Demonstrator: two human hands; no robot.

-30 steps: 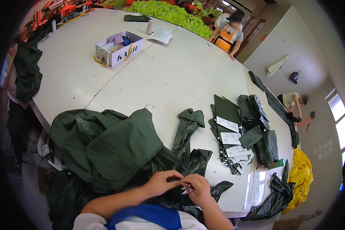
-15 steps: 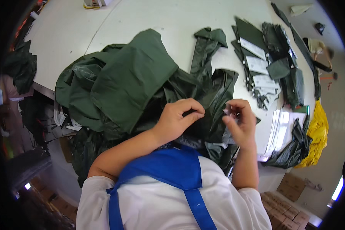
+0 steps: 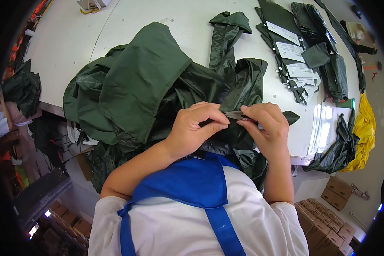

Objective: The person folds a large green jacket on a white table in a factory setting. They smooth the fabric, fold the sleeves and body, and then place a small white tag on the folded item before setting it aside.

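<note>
A heap of dark green, shiny waterproof fabric (image 3: pixel 143 85), apparently a garment, lies bunched across the table edge in front of me. My left hand (image 3: pixel 196 128) is over its near side, thumb and forefinger pinched together; whatever is between them is too small to make out. Close by on the right, my right hand (image 3: pixel 266 128) pinches a small, pale, see-through strip (image 3: pixel 234 114). That strip spans the narrow gap to my left fingertips. Beneath and behind both hands, folds of the green fabric hang toward my blue apron (image 3: pixel 179 183).
Flat folded dark green pieces (image 3: pixel 279 23) with white paper cards (image 3: pixel 291 51) lie at the right of the white table (image 3: pixel 158 10). Beyond its right edge hang a dark green bundle (image 3: pixel 335 151) and yellow fabric (image 3: pixel 365 132). Cardboard boxes (image 3: pixel 324 222) are stacked at lower right.
My right hand has moved left, and its fingers have closed to a pinch, bringing the pale strip against my left fingertips. The view has shifted slightly; my left hand keeps its pinch.
</note>
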